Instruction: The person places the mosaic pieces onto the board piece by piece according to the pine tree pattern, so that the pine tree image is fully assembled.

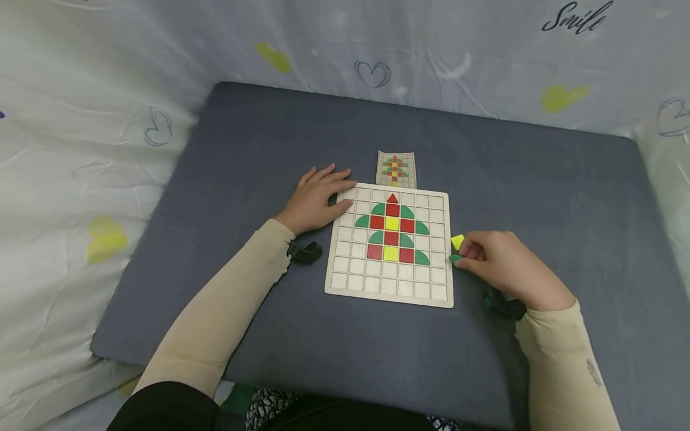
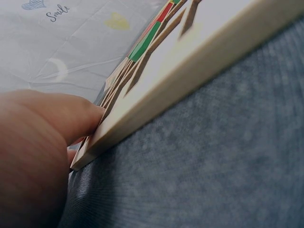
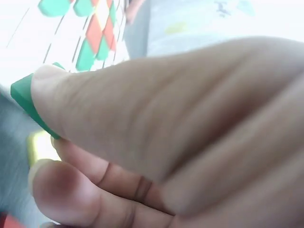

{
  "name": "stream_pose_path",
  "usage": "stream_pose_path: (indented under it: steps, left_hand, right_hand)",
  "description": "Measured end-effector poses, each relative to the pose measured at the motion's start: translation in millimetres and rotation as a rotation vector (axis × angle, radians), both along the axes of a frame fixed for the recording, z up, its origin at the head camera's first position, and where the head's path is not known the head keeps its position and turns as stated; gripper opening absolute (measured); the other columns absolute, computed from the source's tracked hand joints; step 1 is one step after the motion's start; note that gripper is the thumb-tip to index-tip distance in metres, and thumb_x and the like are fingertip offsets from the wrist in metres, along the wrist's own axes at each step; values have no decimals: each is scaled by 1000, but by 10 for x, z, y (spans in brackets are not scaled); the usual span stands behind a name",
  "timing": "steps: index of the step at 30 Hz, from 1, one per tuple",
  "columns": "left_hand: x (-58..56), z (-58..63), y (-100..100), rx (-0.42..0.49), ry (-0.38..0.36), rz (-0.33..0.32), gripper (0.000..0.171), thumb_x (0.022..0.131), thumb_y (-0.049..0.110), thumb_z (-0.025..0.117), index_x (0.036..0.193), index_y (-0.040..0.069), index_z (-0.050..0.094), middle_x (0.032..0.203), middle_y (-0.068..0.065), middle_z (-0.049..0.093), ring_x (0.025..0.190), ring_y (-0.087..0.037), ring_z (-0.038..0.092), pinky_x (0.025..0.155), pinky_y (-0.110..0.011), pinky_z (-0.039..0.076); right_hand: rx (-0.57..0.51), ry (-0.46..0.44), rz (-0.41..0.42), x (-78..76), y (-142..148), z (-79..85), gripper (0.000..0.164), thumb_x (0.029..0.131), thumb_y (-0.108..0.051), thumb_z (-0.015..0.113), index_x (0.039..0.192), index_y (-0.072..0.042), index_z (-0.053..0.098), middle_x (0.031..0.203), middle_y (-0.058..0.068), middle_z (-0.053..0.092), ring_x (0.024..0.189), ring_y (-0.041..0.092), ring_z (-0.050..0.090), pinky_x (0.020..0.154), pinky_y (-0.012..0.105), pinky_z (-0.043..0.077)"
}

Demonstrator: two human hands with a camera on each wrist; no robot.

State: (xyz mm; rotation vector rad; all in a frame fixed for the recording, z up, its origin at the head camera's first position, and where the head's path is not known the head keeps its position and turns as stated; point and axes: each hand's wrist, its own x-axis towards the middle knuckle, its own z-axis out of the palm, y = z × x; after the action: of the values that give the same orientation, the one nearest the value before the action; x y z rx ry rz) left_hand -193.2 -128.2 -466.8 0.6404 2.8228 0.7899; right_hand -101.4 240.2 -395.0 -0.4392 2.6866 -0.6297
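Observation:
A pale wooden grid board [image 1: 388, 288] lies on the table with red and yellow squares, green quarter-round pieces and a red triangle set in its cells in a tree shape. Across its upper left corner rests my left hand [image 1: 318, 202], fingers spread, thumb on the board's face. My right hand [image 1: 498, 263], just beyond the board's right edge, pinches a green piece [image 3: 23, 97] between thumb and fingers; the fingers cover part of it. Right beside those fingers is a yellow piece [image 1: 457, 242].
A small pattern card [image 1: 396, 167] with a printed tree touches the board's far edge in the head view. The dark grey table [image 1: 280, 137] meets a pale curtain [image 1: 334, 36] at the back and left. A red thing [image 3: 8, 221] shows at the right wrist view's lower corner.

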Motion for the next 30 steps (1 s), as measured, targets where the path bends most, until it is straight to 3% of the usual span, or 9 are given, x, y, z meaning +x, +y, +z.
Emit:
stream_pose_path:
  steps: [8, 16, 30]
  left_hand:
    - [-14, -27, 5, 6, 10, -11, 53, 107, 44, 60, 156, 25, 54, 169, 3, 38, 163, -23, 17, 133, -47, -1]
    - [-22, -53, -2, 2, 23, -19, 53, 107, 44, 59, 156, 25, 55, 169, 2, 38, 162, -24, 18, 133, -48, 0]
    - [-44, -114, -16, -1, 33, -13, 53, 107, 45, 59, 156, 26, 54, 169, 4, 38, 162, -23, 19, 133, -47, 0]
  right_hand:
    - [-12, -10, 67, -162, -335, 5, 15, 89, -11, 84, 87, -9, 69, 72, 0, 62, 63, 16, 53, 56, 30, 44]
    - [-31, 9, 163, -297, -676, -20, 13, 90, -13, 84, 87, -10, 72, 73, -2, 64, 65, 15, 54, 59, 31, 47]
    - [-70, 15, 291, -418, -1122, -63, 9, 93, -11, 80, 86, -13, 74, 71, -5, 64, 60, 13, 54, 62, 32, 49]
